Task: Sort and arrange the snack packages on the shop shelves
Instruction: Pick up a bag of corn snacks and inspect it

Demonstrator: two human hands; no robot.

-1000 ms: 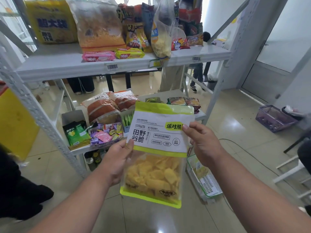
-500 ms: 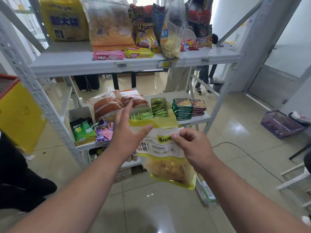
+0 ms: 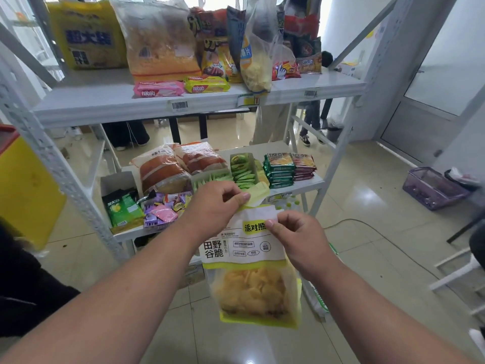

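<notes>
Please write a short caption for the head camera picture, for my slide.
Both hands, left and right, hold a chip bag before the snack shelves.

A white metal rack (image 3: 65, 164) carries two shelves. On the upper shelf (image 3: 105, 101) stand a yellow bag (image 3: 86, 35), a big clear bag (image 3: 160, 46) and a crowd of snack bags (image 3: 223, 48); in front lie a pink wafer pack (image 3: 158, 89) and a yellow wafer pack (image 3: 207, 84). On the lower shelf (image 3: 307, 183) lie two bread bags (image 3: 178, 166), a green pouch (image 3: 122, 207), a heap of small sweets (image 3: 164, 210), green packets in trays (image 3: 242, 170) and two stacks of flat packs (image 3: 290, 169). A purple basket (image 3: 433, 187) sits on the tiled floor (image 3: 367, 206).
</notes>
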